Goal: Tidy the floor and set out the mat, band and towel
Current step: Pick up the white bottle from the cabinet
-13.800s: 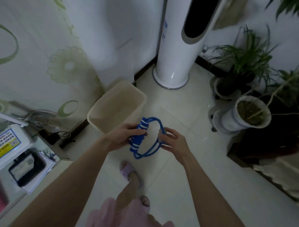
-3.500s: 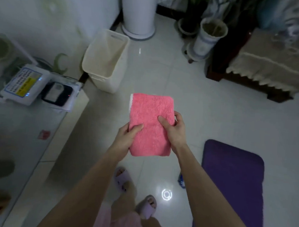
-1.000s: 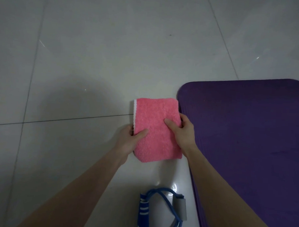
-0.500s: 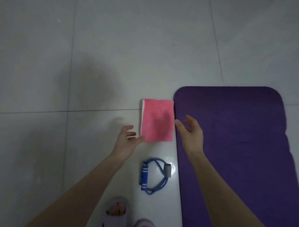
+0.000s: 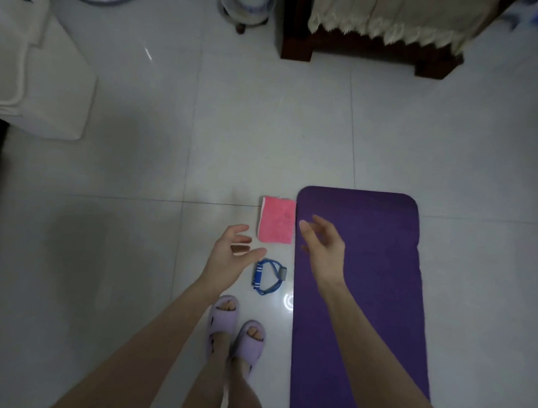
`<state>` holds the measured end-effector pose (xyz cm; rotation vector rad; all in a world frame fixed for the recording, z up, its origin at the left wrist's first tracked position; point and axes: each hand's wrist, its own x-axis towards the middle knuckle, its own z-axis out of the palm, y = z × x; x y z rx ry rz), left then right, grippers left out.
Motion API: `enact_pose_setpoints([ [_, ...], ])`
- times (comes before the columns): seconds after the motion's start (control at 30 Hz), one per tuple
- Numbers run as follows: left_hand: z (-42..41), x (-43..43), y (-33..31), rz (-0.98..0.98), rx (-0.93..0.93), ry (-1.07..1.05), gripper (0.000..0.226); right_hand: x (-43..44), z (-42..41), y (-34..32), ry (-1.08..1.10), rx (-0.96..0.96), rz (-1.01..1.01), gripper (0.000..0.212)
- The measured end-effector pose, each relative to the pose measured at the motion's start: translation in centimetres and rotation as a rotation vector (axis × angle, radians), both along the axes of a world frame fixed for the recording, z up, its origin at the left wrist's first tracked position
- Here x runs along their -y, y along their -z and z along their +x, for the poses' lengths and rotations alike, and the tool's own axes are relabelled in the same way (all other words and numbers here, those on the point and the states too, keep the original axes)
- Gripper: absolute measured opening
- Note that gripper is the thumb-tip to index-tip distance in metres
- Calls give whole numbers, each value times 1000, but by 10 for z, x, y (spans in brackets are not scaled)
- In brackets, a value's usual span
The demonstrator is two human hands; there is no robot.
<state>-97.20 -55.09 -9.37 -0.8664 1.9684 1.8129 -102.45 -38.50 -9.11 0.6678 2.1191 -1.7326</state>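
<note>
We start with the pink towel [image 5: 276, 220], folded into a small rectangle and lying flat on the pale tiled floor [image 5: 265, 126] a little below the middle of the frame. Its long axis runs up and down the picture, parallel to the left edge of the purple mat [image 5: 382, 255], which it sits just beside; we cannot tell whether the two touch. Directly below the towel in the frame lies the blue band [image 5: 268, 276], a loop with a striped grip on its left and a grey one on its right, also close along the mat's left edge. The mat itself stretches from mid-frame down to the bottom right, unrolled and flat.

Our left hand [image 5: 228, 257] hangs above the floor just left of the towel's lower corner and upper left of the band, fingers loosely spread, holding nothing. Our right hand [image 5: 324, 246] is over the mat's left margin, just right of the towel, equally open and empty. The towel lies between the two hands and slightly higher in the frame; each is about equally near it, the left nearer the band.

We judge the setting-out essentially done, so any adjustment would be a small nudge.

Further out are the lilac slippers [image 5: 236, 329] at bottom centre, a white bin [image 5: 35, 79] upper left, and a fringed dark wooden bench [image 5: 377, 32] upper right.
</note>
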Motion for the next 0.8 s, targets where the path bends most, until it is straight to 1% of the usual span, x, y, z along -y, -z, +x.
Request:
enact_pose_setpoints([
  [0.13,34,6,-75,24,-69,-99,48,14,29,-74,-50,-40,-49,40],
  [0.33,80,29,-135,36,-129,-213,46,43,59,-130,-136,-94,-69,31],
  [0.4,94,44,-146,30,-159,-279,46,59,67,-141,-172,-106,-90,30],
  [0.53,121,79,-157,22,-199,-379,45,102,82,-150,-267,-121,-127,39],
  [0.8,186,166,-172,-4,-240,-572,42,208,124,-162,-452,-158,-148,33],
])
